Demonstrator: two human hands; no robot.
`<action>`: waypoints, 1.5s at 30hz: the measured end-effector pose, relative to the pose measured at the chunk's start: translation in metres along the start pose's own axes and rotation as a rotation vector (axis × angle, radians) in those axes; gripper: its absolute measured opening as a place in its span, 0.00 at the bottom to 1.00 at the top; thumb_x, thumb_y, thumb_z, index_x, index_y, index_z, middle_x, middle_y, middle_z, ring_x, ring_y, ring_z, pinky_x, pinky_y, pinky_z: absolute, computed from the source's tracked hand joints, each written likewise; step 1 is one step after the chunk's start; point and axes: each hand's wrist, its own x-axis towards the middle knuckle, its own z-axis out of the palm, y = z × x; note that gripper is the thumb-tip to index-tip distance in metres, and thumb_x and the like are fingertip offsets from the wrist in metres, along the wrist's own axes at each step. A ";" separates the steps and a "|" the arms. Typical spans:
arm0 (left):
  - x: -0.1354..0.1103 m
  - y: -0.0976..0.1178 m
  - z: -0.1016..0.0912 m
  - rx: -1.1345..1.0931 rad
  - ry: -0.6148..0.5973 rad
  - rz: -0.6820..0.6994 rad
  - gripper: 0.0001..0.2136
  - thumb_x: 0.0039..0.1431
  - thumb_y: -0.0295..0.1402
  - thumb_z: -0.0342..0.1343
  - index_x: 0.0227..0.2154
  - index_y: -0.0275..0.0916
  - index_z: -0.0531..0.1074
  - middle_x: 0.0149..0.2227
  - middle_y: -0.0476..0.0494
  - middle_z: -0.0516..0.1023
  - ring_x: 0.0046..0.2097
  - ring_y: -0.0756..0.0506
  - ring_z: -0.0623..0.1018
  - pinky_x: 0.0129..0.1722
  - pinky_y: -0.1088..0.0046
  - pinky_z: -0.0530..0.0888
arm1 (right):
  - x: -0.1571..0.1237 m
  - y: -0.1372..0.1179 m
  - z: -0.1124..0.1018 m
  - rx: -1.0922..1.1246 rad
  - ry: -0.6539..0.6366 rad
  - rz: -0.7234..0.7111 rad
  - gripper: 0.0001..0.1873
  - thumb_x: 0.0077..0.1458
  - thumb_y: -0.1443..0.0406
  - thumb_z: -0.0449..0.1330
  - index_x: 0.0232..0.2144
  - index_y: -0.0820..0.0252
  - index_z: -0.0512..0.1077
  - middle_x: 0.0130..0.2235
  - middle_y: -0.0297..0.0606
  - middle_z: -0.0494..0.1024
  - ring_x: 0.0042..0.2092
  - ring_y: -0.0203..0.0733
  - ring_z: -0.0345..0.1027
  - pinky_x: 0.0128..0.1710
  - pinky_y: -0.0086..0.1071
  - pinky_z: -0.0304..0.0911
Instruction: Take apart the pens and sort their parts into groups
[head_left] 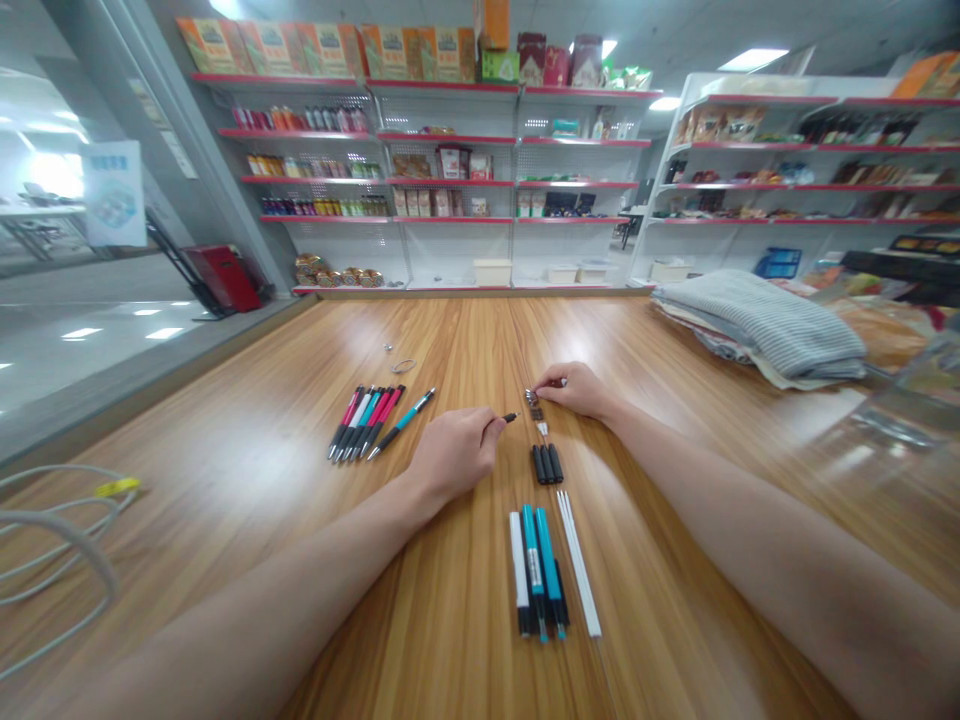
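Observation:
Above the middle of the table my left hand [459, 452] is closed around a pen, of which only the dark tapered end [511, 417] shows. My right hand [574, 390] pinches at the far end of a row of small metal and dark pen parts [535, 404]; what its fingers hold is too small to make out. Below that row lie several black grip sleeves [547, 464]. Nearer me are white and blue pen barrels [531, 560], with thin white ink refills [577, 565] beside them. Left of my left hand lie several assembled pens [365, 425] and a separate blue pen [403, 424].
A loop [403, 366] and a tiny metal piece [388, 347] lie beyond the pens. Pale cable [67, 530] coils at the left edge. Folded striped cloth [765, 320] and a clear container [911, 385] sit right. Stocked shelves [450, 138] stand behind the table.

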 end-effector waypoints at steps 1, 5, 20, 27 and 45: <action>0.000 0.000 0.000 0.000 -0.001 -0.001 0.14 0.65 0.37 0.43 0.30 0.39 0.71 0.33 0.43 0.78 0.34 0.46 0.76 0.33 0.72 0.64 | 0.000 -0.001 0.000 -0.002 0.001 0.003 0.09 0.48 0.65 0.60 0.30 0.62 0.79 0.28 0.36 0.79 0.29 0.34 0.66 0.29 0.27 0.59; 0.000 0.000 0.000 -0.009 -0.002 -0.006 0.14 0.65 0.37 0.43 0.31 0.39 0.71 0.33 0.43 0.78 0.35 0.46 0.76 0.34 0.72 0.65 | 0.000 -0.003 -0.001 -0.010 0.001 0.010 0.09 0.48 0.65 0.60 0.30 0.62 0.79 0.29 0.36 0.79 0.29 0.34 0.66 0.30 0.27 0.59; 0.000 0.000 -0.001 -0.011 -0.010 -0.014 0.14 0.65 0.37 0.43 0.31 0.39 0.72 0.33 0.42 0.78 0.36 0.46 0.76 0.35 0.72 0.66 | 0.000 0.000 -0.001 -0.012 -0.021 0.025 0.09 0.47 0.66 0.59 0.29 0.62 0.79 0.28 0.36 0.79 0.28 0.34 0.66 0.29 0.27 0.58; 0.000 0.001 -0.002 0.006 -0.010 -0.013 0.14 0.65 0.37 0.43 0.30 0.39 0.72 0.33 0.43 0.78 0.35 0.46 0.76 0.34 0.73 0.66 | 0.000 -0.005 -0.003 -0.002 -0.035 0.037 0.09 0.46 0.67 0.58 0.30 0.63 0.79 0.27 0.36 0.78 0.28 0.34 0.64 0.29 0.26 0.57; 0.000 0.002 -0.001 0.018 -0.021 -0.019 0.15 0.65 0.37 0.42 0.30 0.39 0.72 0.33 0.42 0.78 0.36 0.46 0.76 0.35 0.72 0.65 | -0.002 -0.002 -0.006 0.147 -0.180 0.038 0.22 0.40 0.70 0.56 0.41 0.63 0.76 0.26 0.31 0.68 0.26 0.30 0.57 0.26 0.25 0.52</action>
